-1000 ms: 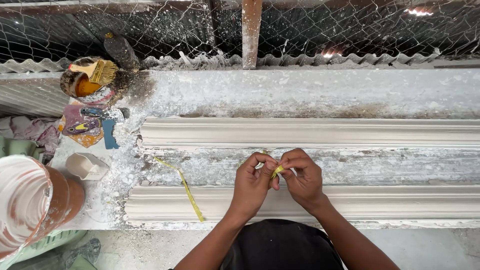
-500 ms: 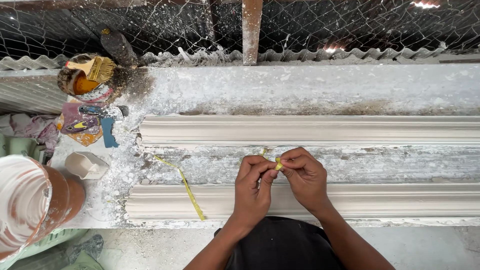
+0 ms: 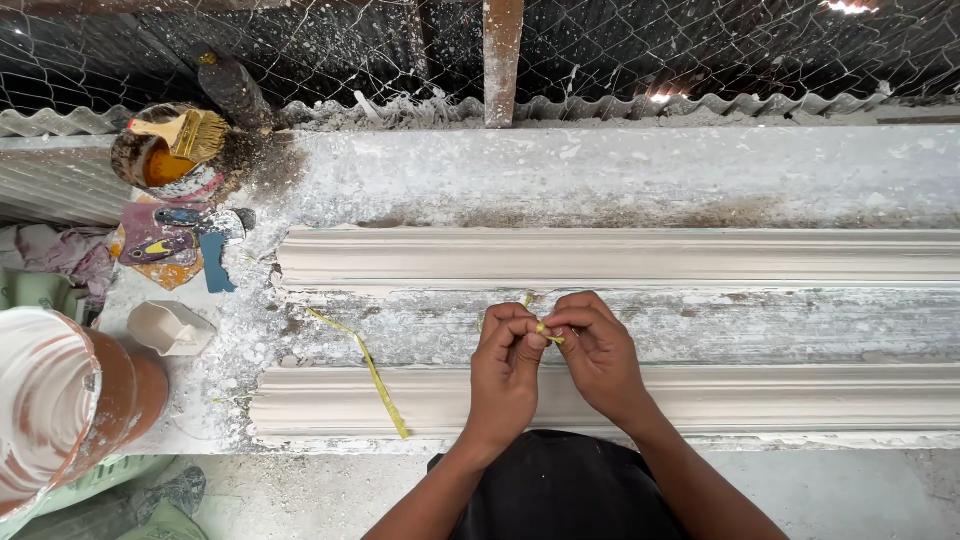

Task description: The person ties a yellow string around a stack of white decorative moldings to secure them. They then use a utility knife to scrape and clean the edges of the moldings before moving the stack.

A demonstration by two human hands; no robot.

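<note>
A plaster-moulding workshop: long cast cornice lengths (image 3: 620, 255) lay on a plaster-crusted table (image 3: 600, 170), beside a brush in a stained pot (image 3: 170, 150) and a smeared bucket (image 3: 60, 400), with wire mesh (image 3: 700, 50) and corrugated sheeting (image 3: 60, 180) behind

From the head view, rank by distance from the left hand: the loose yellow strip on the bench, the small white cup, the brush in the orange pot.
1. Loose yellow strip, just left of the left hand.
2. Small white cup, farther left.
3. Brush in the orange pot, far upper left.

A plaster-dusted bench (image 3: 620, 175) carries two long mouldings (image 3: 620, 255).
</note>
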